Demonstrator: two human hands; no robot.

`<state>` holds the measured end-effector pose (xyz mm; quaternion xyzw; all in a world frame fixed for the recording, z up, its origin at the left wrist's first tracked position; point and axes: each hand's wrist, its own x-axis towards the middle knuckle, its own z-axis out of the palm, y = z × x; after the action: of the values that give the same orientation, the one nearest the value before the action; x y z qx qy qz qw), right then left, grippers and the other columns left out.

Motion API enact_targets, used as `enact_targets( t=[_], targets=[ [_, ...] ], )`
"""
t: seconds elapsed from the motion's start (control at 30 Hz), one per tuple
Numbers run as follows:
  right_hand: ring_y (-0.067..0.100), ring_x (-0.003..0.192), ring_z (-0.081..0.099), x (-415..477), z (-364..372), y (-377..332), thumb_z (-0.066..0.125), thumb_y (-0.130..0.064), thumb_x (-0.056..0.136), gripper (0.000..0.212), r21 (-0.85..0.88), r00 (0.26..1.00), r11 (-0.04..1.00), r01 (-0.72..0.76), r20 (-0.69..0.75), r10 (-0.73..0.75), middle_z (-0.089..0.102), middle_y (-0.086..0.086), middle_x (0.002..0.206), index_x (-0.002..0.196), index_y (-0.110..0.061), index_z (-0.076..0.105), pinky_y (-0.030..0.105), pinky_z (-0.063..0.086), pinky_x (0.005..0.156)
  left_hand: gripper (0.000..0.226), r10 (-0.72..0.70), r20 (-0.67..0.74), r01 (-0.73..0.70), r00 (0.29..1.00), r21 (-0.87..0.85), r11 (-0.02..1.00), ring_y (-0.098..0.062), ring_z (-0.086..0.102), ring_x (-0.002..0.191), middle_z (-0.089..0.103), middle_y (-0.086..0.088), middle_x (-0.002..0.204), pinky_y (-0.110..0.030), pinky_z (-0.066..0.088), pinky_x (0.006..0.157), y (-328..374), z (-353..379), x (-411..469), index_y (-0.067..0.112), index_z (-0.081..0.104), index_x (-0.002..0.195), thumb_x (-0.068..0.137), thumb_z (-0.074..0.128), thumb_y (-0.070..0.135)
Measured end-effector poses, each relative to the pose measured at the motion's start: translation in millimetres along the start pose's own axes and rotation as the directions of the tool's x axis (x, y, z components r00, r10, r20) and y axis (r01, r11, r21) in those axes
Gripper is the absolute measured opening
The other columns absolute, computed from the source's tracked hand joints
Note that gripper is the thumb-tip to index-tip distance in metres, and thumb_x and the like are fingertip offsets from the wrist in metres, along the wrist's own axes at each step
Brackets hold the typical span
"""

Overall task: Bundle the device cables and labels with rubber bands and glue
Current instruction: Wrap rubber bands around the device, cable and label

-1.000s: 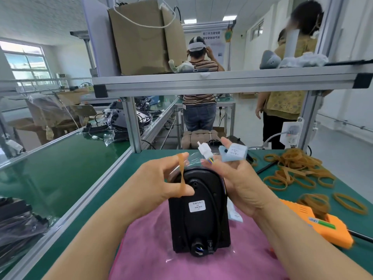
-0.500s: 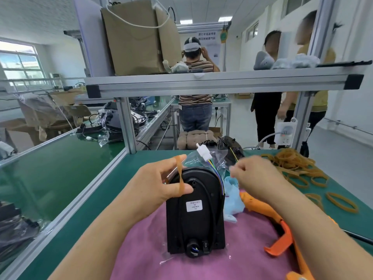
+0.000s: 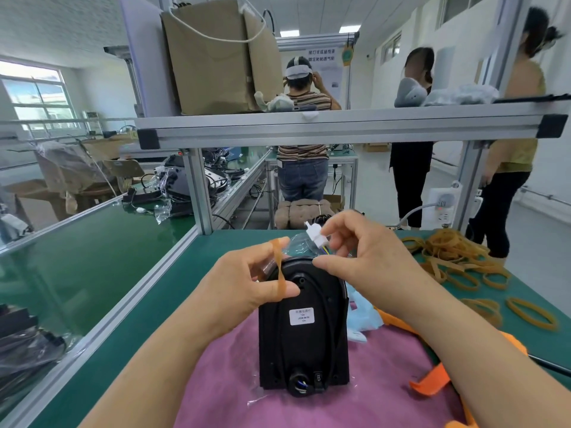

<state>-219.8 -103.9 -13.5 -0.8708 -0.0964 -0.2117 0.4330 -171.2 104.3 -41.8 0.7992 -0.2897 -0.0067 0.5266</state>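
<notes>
Cables are being gathered for banding
A rubber band (image 3: 278,270) is held stretched by the left hand (image 3: 247,285); the white plug (image 3: 313,233) is pinched by the right hand (image 3: 364,257). Next, the band probably must be looped over.

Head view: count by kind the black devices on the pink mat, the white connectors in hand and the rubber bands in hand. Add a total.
Black device: 1, on the pink mat
White connector: 1, pinched by the right hand
Rubber band: 1, stretched on the left hand
Total: 3
</notes>
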Motion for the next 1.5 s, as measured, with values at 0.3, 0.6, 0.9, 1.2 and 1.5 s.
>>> enact_targets(
  t=[0.3, 0.6, 0.9, 1.2, 1.5],
  targets=[
    [0.001, 0.067, 0.063, -0.9, -2.3, -3.3, 0.079, -0.012, 0.078, 0.018, 0.063, 0.999, 0.998, -0.031, 0.015, 0.03, 0.071, -0.009, 0.073, 0.077, -0.028, 0.073, 0.011, 0.048, 0.066, 0.067, -0.024, 0.018, 0.024, 1.0, -0.017, 1.0, -0.008, 0.064, 0.115, 0.069, 0.012, 0.123, -0.041, 0.045, 0.107, -0.3, -0.4, 2.3, 0.03, 0.067, 0.124, 0.06, 0.084, 0.038],
    [-0.003, 0.124, 0.048, 1.3, 14.1, 0.9, 0.074, -0.015, 0.084, 0.011, 0.115, 0.984, 0.991, 0.072, 0.152, -0.089, 0.055, -0.02, 0.127, 0.085, -0.027, 0.073, 0.032, 0.033, 0.113, 0.046, -0.014, -0.02, 0.013, 1.0, -0.05, 0.999, 0.01, 0.059, 0.115, 0.057, 0.039, 0.126, -0.011, 0.045, 0.09, -3.4, 0.2, -0.1, 0.053, 0.073, 0.099, 0.055, 0.084, 0.042],
    [0.003, 0.099, 0.067, -4.7, 15.7, -4.4, 0.069, -0.001, 0.085, 0.016, 0.291, 0.975, 0.957, 0.001, 0.211, -0.066, 0.074, -0.005, 0.103, 0.081, -0.017, 0.066, 0.022, 0.051, 0.093, 0.114, -0.055, 0.139, 0.112, 0.989, -0.444, 0.889, -0.013, 0.051, 0.134, 0.054, 0.008, 0.145, -0.05, 0.045, 0.106, -2.9, -8.9, -17.1, 0.035, 0.039, 0.145, 0.047, 0.075, 0.08],
    [0.004, 0.091, 0.068, -3.5, 10.8, -15.4, 0.074, -0.005, 0.082, 0.017, 0.185, 0.977, 0.983, -0.015, 0.212, -0.025, 0.074, -0.006, 0.095, 0.076, -0.02, 0.07, 0.02, 0.051, 0.091, 0.098, -0.044, 0.082, 0.034, 0.996, 0.123, 0.992, 0.018, 0.048, 0.12, 0.045, 0.045, 0.134, -0.021, 0.041, 0.101, 22.6, -2.8, -13.5, 0.061, 0.034, 0.14, 0.053, 0.077, 0.052],
    [-0.005, 0.091, 0.068, -0.6, 10.2, -14.5, 0.074, -0.002, 0.082, 0.011, 0.205, 0.97, 0.977, -0.06, 0.244, 0.009, 0.075, -0.008, 0.096, 0.079, -0.012, 0.07, 0.01, 0.05, 0.084, 0.08, -0.042, -0.133, 0.068, 0.99, 0.202, 0.977, 0.002, 0.065, 0.105, 0.07, 0.025, 0.113, -0.034, 0.05, 0.1, 25.9, 9.9, -7.8, 0.043, 0.064, 0.125, 0.049, 0.089, 0.041]
  ],
)
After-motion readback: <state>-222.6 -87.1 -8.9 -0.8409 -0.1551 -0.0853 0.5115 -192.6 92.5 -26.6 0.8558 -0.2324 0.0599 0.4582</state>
